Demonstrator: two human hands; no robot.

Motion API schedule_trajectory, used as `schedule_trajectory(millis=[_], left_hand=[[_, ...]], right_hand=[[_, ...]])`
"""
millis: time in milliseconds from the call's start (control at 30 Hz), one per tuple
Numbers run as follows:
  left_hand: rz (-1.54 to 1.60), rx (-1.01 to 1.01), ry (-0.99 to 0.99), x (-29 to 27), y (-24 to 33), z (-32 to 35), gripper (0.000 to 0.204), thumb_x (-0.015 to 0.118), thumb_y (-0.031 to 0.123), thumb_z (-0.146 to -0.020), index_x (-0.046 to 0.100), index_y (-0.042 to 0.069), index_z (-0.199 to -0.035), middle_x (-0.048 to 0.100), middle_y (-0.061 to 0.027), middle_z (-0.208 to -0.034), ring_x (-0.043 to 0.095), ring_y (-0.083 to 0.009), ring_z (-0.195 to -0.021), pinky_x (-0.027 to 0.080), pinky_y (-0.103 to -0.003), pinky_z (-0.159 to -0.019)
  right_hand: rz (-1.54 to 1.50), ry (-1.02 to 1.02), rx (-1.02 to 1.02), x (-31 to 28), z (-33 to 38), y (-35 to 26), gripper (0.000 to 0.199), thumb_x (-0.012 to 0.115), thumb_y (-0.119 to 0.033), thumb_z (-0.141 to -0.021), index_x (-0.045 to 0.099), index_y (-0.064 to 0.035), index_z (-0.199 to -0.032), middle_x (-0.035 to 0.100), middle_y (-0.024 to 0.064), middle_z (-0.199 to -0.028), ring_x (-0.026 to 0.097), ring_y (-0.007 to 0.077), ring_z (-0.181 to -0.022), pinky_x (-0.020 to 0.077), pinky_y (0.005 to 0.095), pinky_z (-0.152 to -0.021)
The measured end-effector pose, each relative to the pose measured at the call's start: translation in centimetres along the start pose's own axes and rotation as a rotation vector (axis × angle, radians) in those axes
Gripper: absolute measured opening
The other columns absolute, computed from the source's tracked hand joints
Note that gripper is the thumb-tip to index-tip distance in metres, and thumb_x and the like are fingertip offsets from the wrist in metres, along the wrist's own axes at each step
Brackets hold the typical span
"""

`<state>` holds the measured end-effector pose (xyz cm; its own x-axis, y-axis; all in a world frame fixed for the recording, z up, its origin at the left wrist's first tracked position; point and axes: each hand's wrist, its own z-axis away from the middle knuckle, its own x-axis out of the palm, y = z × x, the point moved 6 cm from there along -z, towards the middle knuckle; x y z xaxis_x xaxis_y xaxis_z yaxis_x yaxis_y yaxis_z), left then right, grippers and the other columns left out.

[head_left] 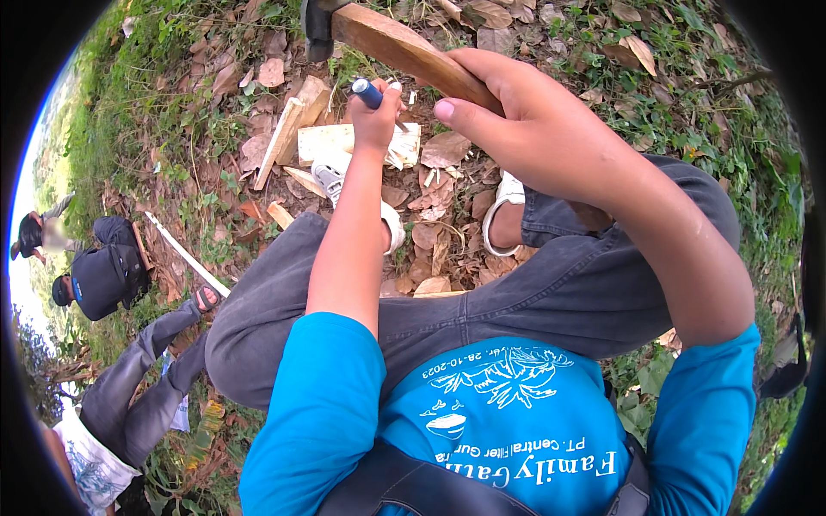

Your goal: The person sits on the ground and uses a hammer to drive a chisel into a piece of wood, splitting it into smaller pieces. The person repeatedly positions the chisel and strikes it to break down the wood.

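Observation:
My right hand (525, 120) grips the wooden handle of a hammer (391, 43), raised high, its dark metal head near the top edge. My left hand (377, 116) holds a chisel with a blue handle (366, 93) upright against a pale wooden block (335, 142) lying on the leaf-covered ground. I squat over the block, with my knees in grey trousers on either side and white shoes (331, 176) beside the wood.
Loose wood offcuts (288, 129) lie left of the block among dry leaves and grass. A long thin white slat (185, 254) lies at left. Other people (107, 275) sit or crouch at the far left; one person's grey-trousered legs (146, 378) stretch toward me.

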<state>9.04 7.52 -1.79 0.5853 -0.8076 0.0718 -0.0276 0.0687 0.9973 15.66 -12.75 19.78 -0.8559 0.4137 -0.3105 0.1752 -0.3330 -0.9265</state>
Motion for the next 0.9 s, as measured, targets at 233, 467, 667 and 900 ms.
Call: schedule_trajectory(millis=[233, 467, 667, 900], left_hand=[[-0.199, 0.137, -0.117, -0.2, -0.6, 0.6, 0.025, 0.066, 0.014, -0.095, 0.055, 0.005, -0.074, 0.053, 0.0028, -0.066, 0.046, -0.0078, -0.062, 0.040, -0.029, -0.060], [-0.465, -0.165, -0.175, -1.0, 0.1, 2.2, 0.025, 0.066, 0.026, -0.098, 0.068, 0.004, -0.087, 0.065, -0.0013, -0.071, 0.059, -0.0092, -0.067, 0.048, -0.029, -0.066], [-0.492, -0.096, -0.107, -2.2, -0.5, 3.3, 0.023, 0.065, 0.023, -0.097, 0.066, 0.003, -0.085, 0.062, -0.0022, -0.070, 0.056, -0.0108, -0.067, 0.048, -0.031, -0.066], [-0.490, 0.109, -0.079, -0.7, 0.1, 2.9, 0.024, 0.067, 0.022, -0.095, 0.064, 0.001, -0.083, 0.060, -0.0028, -0.069, 0.055, -0.0121, -0.068, 0.048, -0.031, -0.067]], right_hand=[[0.011, -0.049, 0.004, 1.1, 0.1, -0.3, 0.031, 0.060, -0.022, -0.101, 0.058, -0.0009, -0.124, 0.051, 0.0017, -0.074, 0.047, 0.0084, -0.067, 0.0400, 0.0303, -0.059], [0.182, -0.064, 0.064, 2.5, -0.1, 3.6, 0.034, 0.060, -0.020, -0.101, 0.057, -0.0008, -0.129, 0.058, 0.0084, -0.074, 0.052, 0.0144, -0.065, 0.0436, 0.0342, -0.061], [0.189, 0.160, -0.162, 3.1, 1.0, 0.9, 0.032, 0.061, -0.022, -0.100, 0.058, -0.0039, -0.126, 0.065, 0.0173, -0.073, 0.066, 0.0292, -0.065, 0.0490, 0.0413, -0.062], [0.229, 0.152, -0.309, 4.2, 2.0, 2.6, 0.036, 0.062, -0.019, -0.101, 0.052, -0.0055, -0.133, 0.063, 0.0147, -0.076, 0.059, 0.0227, -0.065, 0.0467, 0.0382, -0.063]])
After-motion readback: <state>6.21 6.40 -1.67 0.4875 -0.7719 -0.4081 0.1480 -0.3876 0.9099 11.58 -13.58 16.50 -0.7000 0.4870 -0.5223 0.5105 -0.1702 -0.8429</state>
